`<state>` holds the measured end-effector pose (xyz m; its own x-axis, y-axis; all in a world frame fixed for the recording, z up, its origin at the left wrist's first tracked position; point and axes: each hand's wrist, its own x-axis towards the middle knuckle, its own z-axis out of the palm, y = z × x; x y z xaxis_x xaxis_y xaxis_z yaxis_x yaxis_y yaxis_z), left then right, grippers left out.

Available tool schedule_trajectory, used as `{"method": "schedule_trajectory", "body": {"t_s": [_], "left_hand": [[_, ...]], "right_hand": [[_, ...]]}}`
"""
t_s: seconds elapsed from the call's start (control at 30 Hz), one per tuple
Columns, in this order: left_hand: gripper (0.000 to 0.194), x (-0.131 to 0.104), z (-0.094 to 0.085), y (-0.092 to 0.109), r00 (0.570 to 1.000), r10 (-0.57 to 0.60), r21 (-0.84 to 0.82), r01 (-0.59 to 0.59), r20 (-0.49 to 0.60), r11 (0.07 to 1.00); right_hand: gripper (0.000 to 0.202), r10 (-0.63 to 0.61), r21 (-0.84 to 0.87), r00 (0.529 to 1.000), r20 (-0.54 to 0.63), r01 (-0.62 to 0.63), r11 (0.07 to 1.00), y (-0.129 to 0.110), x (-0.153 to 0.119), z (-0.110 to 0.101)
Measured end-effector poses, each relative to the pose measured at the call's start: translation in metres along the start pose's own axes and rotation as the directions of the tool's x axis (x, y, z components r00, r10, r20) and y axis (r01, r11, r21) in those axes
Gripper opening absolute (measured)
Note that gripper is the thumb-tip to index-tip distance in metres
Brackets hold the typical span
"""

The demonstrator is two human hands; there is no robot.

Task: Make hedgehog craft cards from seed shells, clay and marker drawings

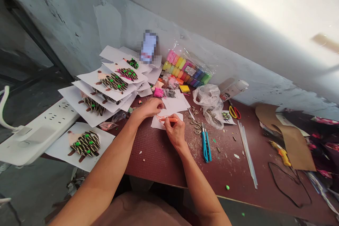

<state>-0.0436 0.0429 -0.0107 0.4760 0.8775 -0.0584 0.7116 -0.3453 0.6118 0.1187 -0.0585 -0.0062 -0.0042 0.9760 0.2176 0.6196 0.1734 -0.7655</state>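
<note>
Right hand at white paper sheet on maroon bench, grip pinching orange pen over orange-lined drawing. Left hand at sheet's far edge, fingers curled; cannot tell whether its grip holds anything. Striped seeds scattered just right of sheet, teal cutter beside them. Seed-covered pictures piled at left; bag of colored blocks against wall.

Showing a white power strip at far left, with a white plug in it. Also showing, on the bench at right, scissors with yellow and red handles near a white bottle, and a yellow glue gun and dark cord beside brown cardboard.
</note>
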Motion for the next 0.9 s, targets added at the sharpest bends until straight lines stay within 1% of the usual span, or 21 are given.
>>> {"method": "schedule_trajectory", "body": {"t_s": [0.27,0.4,0.47,0.57,0.63,0.73,0.9], "left_hand": [[0.028,-0.0004,-0.0002,0.0002,1.0,0.004,0.005,-0.004,0.009,1.0],[0.029,-0.0006,-0.0005,0.0005,1.0,0.001,0.009,-0.001,0.006,1.0],[0.029,-0.0007,-0.0004,0.0005,1.0,-0.002,0.009,0.002,0.008,1.0],[0.03,-0.0004,0.0002,-0.0001,1.0,-0.002,0.008,0.002,0.007,1.0],[0.031,0.0001,0.0007,-0.0011,1.0,0.002,0.006,-0.002,0.007,1.0],[0.031,0.0012,0.0015,-0.0032,1.0,0.011,0.004,-0.011,0.006,1.0],[0.03,0.0021,0.0027,-0.0056,1.0,0.02,-0.003,-0.021,-0.005,1.0]], "right_hand": [[0.028,-0.006,0.008,1.0,-0.016,0.006,1.0,0.0,-0.0002,0.0024],[0.027,0.041,0.093,0.999,0.02,-0.043,0.995,-0.0015,-0.0001,0.0015],[0.028,0.056,0.125,0.998,0.0,-0.055,0.991,-0.0009,0.0008,-0.0005],[0.029,0.058,0.088,0.996,-0.068,-0.052,0.995,0.0022,0.0025,-0.0038],[0.029,0.059,0.037,0.995,-0.087,-0.056,0.998,0.0045,0.0033,-0.005],[0.029,0.043,0.01,0.996,-0.074,-0.042,0.999,0.0051,0.0033,-0.0045],[0.03,0.029,0.033,0.999,-0.032,-0.028,0.999,0.0002,0.0019,-0.0028]]}}
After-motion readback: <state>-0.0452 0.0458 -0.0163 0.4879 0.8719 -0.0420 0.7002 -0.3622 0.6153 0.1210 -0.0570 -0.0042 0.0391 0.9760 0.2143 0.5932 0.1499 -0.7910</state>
